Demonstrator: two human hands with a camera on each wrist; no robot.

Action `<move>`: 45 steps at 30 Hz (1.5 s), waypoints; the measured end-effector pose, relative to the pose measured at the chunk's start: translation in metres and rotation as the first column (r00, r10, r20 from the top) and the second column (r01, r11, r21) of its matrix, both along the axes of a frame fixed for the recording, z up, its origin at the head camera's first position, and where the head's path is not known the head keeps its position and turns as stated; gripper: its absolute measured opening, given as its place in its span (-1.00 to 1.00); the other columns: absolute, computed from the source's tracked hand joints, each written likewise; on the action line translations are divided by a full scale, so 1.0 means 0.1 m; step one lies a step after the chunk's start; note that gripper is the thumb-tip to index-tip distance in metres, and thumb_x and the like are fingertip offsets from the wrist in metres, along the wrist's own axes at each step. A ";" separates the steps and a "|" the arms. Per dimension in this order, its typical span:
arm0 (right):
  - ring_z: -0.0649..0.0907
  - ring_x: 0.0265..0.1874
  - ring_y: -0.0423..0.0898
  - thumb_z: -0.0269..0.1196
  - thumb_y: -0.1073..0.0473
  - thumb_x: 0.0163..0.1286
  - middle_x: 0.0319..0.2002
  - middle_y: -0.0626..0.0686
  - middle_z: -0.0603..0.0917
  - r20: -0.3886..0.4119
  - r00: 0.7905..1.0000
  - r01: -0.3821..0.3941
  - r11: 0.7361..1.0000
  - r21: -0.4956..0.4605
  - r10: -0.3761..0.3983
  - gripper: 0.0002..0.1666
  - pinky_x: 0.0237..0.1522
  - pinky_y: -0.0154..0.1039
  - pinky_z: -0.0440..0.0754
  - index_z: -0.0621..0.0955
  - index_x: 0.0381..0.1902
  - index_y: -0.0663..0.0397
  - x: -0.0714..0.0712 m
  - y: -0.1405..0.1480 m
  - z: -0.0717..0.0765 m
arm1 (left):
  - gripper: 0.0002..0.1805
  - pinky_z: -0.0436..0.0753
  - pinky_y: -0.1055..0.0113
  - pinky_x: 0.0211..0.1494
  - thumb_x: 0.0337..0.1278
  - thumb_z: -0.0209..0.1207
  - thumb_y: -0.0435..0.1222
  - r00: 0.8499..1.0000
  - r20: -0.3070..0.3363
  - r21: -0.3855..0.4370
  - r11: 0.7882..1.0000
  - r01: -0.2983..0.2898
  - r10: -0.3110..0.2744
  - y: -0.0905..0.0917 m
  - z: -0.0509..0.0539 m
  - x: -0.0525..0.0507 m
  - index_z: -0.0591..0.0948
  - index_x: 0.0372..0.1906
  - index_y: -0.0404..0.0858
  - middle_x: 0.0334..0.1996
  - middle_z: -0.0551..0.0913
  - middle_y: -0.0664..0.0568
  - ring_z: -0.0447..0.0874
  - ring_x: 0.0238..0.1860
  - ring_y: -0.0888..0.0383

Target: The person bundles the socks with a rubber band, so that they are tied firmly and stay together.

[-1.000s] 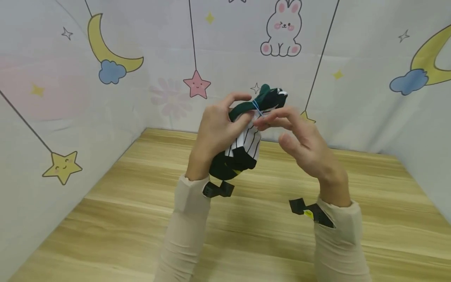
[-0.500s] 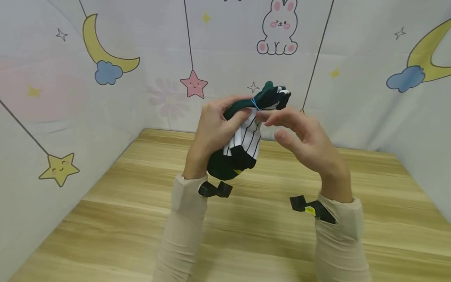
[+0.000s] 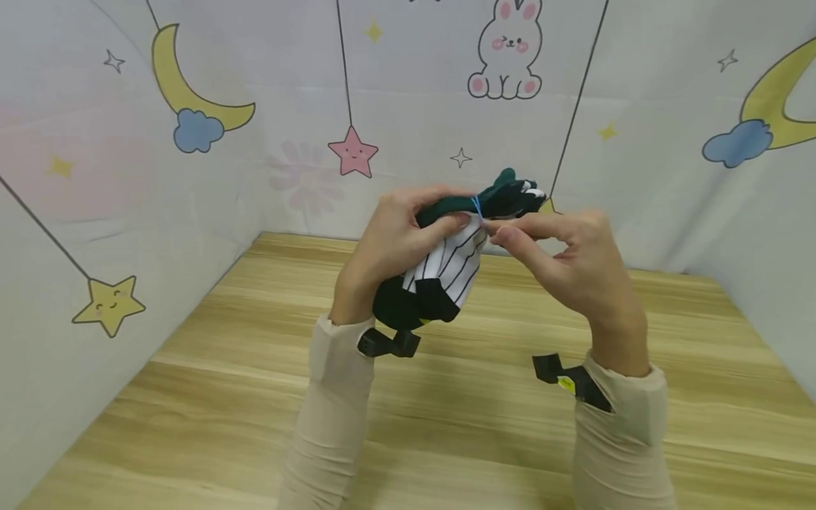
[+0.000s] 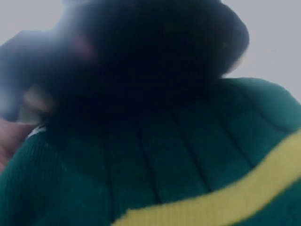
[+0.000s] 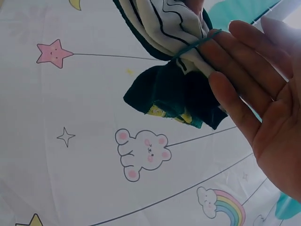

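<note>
A bundle of socks is held up above the table. It includes a white sock (image 3: 449,262) with black stripes and a dark heel, and a green sock (image 3: 440,207). Around the bundle's upper part runs a thin blue rubber band (image 3: 477,207). My left hand (image 3: 385,237) grips the socks just below the band, thumb in front. With thumb and index finger, my right hand (image 3: 583,265) pinches the band's near side. In the right wrist view, the band (image 5: 195,45) stretches toward the fingertips. Green ribbed knit (image 4: 155,160) with a yellow stripe fills much of the left wrist view.
Below the hands spreads a wood-grain table (image 3: 472,425). A pale fabric backdrop (image 3: 421,120) printed with stars, moons and a rabbit stands behind it and along both sides. Small black wrist cameras stick out from the left sleeve (image 3: 341,397) and the right sleeve (image 3: 621,432).
The right hand's thumb has closed against its index finger at the band, and that wrist has shifted slightly right. The sock bundle has moved a little right and down with the left hand.
</note>
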State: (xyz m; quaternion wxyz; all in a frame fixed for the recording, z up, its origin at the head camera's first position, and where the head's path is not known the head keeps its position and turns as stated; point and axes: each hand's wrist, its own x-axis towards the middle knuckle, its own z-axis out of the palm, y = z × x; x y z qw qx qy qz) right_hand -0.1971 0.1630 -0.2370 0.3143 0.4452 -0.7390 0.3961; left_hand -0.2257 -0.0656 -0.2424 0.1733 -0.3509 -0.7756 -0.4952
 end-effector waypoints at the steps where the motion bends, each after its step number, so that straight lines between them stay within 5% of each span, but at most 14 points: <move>1: 0.75 -0.33 -0.31 0.25 0.35 0.36 -0.31 0.08 0.80 -0.019 1.000 0.009 1.000 -0.016 -0.010 -0.83 -0.22 -0.46 0.62 0.77 -0.36 0.27 0.01 0.00 0.00 | -0.73 0.66 0.28 -0.28 0.35 0.24 -0.28 1.000 0.005 -0.010 1.000 0.011 -0.011 0.00 0.00 0.00 0.70 0.09 -0.20 -0.17 0.74 0.06 0.67 -0.40 0.22; 6: 0.67 -0.53 -0.32 0.24 0.15 0.41 -0.58 0.07 0.72 -0.100 0.990 0.075 0.971 -0.226 -0.100 -0.63 -0.38 -0.51 0.55 0.74 -0.52 0.27 0.02 -0.05 0.01 | -0.73 0.63 0.30 -0.23 0.35 0.23 -0.27 0.997 -0.009 -0.094 0.992 0.080 -0.081 0.01 0.01 -0.01 0.70 0.09 -0.19 -0.19 0.73 0.08 0.66 -0.40 0.23; 9: 0.65 -0.30 -0.23 0.25 -0.06 0.41 -0.35 0.13 0.72 -0.113 0.981 0.124 0.959 -0.253 -0.157 -0.54 -0.19 -0.42 0.51 0.72 -0.40 0.28 -0.01 -0.05 0.00 | -0.73 0.61 0.32 -0.18 0.35 0.24 -0.28 0.992 -0.038 -0.145 0.983 0.113 -0.120 0.01 0.00 -0.02 0.70 0.09 -0.21 -0.19 0.74 0.07 0.66 -0.38 0.25; 12: 0.56 0.08 -0.05 0.23 -0.23 0.40 0.08 0.20 0.61 -0.091 0.982 0.153 0.981 -0.117 -0.164 -0.38 0.11 -0.17 0.42 0.66 -0.04 0.26 -0.05 -0.01 -0.01 | -0.73 0.61 0.33 -0.16 0.35 0.24 -0.28 0.988 -0.044 -0.175 0.975 0.139 -0.149 0.01 -0.01 -0.03 0.70 0.08 -0.22 -0.20 0.74 0.08 0.65 -0.36 0.27; 15: 0.48 0.28 0.05 0.30 -0.15 0.39 0.29 0.14 0.50 0.050 0.991 0.118 0.989 0.085 -0.122 -0.35 0.24 -0.04 0.39 0.51 0.27 0.12 -0.06 0.04 -0.03 | -0.75 0.61 0.32 -0.19 0.35 0.24 -0.28 0.982 -0.040 -0.203 0.964 0.173 -0.184 0.01 -0.02 -0.04 0.69 0.06 -0.22 -0.25 0.73 0.08 0.64 -0.38 0.25; 18: 0.59 0.17 0.03 0.38 0.05 0.35 0.26 0.11 0.54 0.241 0.963 0.065 0.972 0.225 -0.120 -0.30 0.09 -0.19 0.54 0.40 0.38 0.01 -0.04 0.09 -0.05 | -0.76 0.60 0.31 -0.21 0.36 0.23 -0.27 0.977 -0.029 -0.226 0.954 0.197 -0.209 0.00 -0.03 -0.04 0.69 0.05 -0.19 -0.29 0.71 0.09 0.63 -0.39 0.24; 21: 0.66 -0.04 -0.03 0.40 0.13 0.33 0.10 0.09 0.62 0.307 0.937 0.065 0.948 0.311 -0.165 -0.38 -0.10 -0.29 0.59 0.45 0.30 -0.01 -0.03 0.13 -0.05 | -0.76 0.60 0.31 -0.21 0.35 0.24 -0.27 0.976 -0.024 -0.233 0.951 0.205 -0.216 -0.01 -0.03 -0.03 0.69 0.05 -0.18 -0.30 0.70 0.10 0.63 -0.39 0.24; 27: 0.64 -0.33 -0.19 0.43 0.21 0.29 -0.26 -0.09 0.70 0.222 0.958 0.101 0.938 0.331 -0.182 -0.75 -0.30 -0.31 0.58 0.63 -0.10 -0.02 -0.05 0.16 -0.05 | -0.76 0.58 0.31 -0.20 0.37 0.21 -0.30 0.973 -0.009 -0.268 0.938 0.219 -0.230 -0.03 -0.03 -0.03 0.67 0.07 -0.18 -0.30 0.69 0.11 0.61 -0.38 0.24; 37: 0.69 -0.34 -0.17 0.45 0.42 0.19 -0.31 -0.01 0.76 0.074 0.974 0.197 0.965 0.171 -0.212 -0.73 -0.28 -0.52 0.52 0.67 -0.17 0.12 -0.09 0.15 -0.05 | -0.50 0.65 0.29 -0.06 0.25 0.31 -0.20 0.971 0.102 -0.266 0.935 0.235 -0.215 -0.10 -0.07 -0.03 0.48 0.24 -0.20 -0.11 0.66 0.04 0.66 -0.18 0.19; 45: 0.64 -0.30 -0.44 0.43 0.43 0.19 -0.27 0.05 0.77 0.049 0.969 0.242 0.970 0.038 -0.244 -0.75 -0.24 -0.55 0.54 0.68 -0.15 0.24 -0.06 0.22 -0.01 | -0.21 0.61 0.26 0.08 0.12 0.37 -0.16 0.934 0.218 -0.312 0.886 0.343 -0.284 -0.21 -0.08 -0.03 0.26 0.40 -0.18 0.01 0.61 0.02 0.63 -0.04 0.17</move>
